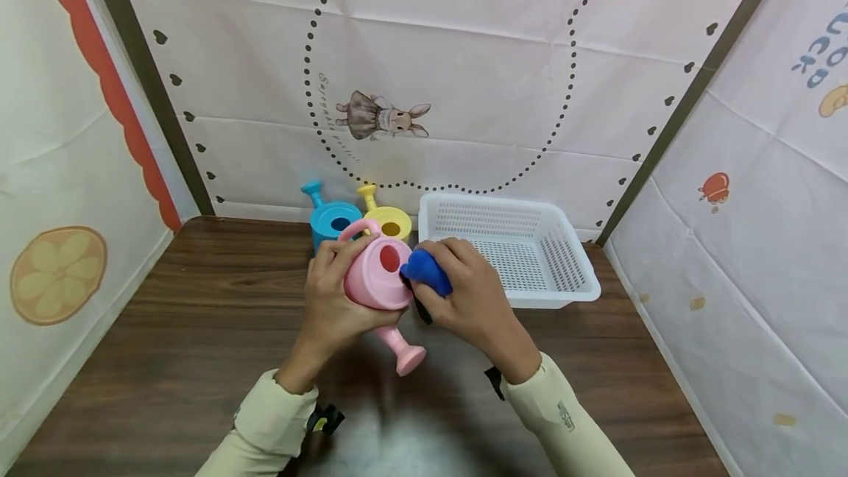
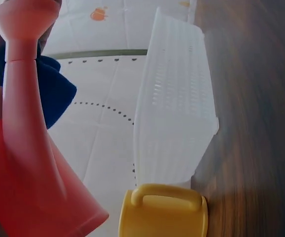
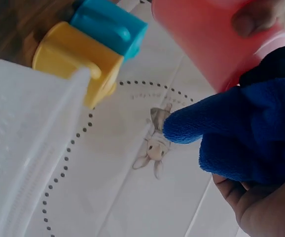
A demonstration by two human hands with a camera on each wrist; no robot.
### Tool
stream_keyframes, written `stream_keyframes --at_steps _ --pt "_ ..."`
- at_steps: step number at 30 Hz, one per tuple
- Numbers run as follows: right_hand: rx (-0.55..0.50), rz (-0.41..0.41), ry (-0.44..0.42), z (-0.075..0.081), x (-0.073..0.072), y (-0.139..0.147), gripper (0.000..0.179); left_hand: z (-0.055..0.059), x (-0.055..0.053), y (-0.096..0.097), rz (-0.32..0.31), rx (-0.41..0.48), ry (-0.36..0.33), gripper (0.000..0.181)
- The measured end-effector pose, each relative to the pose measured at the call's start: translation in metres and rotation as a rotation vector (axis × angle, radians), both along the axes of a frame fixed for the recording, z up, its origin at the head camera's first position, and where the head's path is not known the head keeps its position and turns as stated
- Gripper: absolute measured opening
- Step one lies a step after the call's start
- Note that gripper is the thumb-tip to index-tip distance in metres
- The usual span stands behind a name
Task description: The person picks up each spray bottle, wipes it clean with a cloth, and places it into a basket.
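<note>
A pink watering can (image 1: 371,278) is gripped in my left hand (image 1: 331,300), held above the table and tilted so its top opening faces up and its spout points toward me. My right hand (image 1: 473,297) holds a bunched blue cloth (image 1: 427,271) against the can's top, beside the opening. In the right wrist view the cloth (image 3: 241,123) looks fuzzy, with one fold sticking out past the fingers. The left wrist view shows the can's spout (image 2: 24,98) up close, with part of the cloth (image 2: 53,91) behind it.
A blue watering can (image 1: 334,219) and a yellow watering can (image 1: 391,223) stand side by side at the back of the wooden table (image 1: 218,315). To their right sits a white perforated basket (image 1: 563,293). Printed fabric walls (image 1: 464,57) enclose the back and sides.
</note>
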State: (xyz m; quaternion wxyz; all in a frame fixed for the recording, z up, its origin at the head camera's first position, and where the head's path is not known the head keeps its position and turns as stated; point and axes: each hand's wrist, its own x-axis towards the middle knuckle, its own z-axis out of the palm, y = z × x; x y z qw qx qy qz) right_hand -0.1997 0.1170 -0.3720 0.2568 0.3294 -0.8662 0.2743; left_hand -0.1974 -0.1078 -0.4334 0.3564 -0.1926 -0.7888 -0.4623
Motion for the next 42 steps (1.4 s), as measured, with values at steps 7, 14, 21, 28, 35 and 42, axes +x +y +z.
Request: stream_keyframes --at_steps 7,14,21,28,35,42 --pt "-0.012 0.090 0.080 0.004 0.013 -0.009 0.046 -0.005 -0.003 0.009 -0.022 -0.050 0.002 0.096" --pt "-0.008 0.026 0.116 0.010 -0.005 -0.011 0.045 -0.006 -0.002 0.010 -0.051 -0.019 0.035 0.098" --pt "-0.061 -0.013 0.021 0.000 -0.010 -0.001 0.042 0.000 -0.005 0.001 0.030 0.081 -0.042 0.095" --pt "-0.269 0.039 0.072 -0.011 0.010 0.007 0.045 0.014 -0.014 -0.009 0.198 0.292 -0.115 0.097" --pt "-0.316 0.104 0.117 -0.023 0.023 0.004 0.052 0.016 -0.017 -0.008 0.268 0.522 -0.151 0.102" --pt "-0.342 0.129 0.165 -0.021 0.018 -0.004 0.049 0.016 -0.014 -0.005 0.233 0.569 -0.151 0.100"
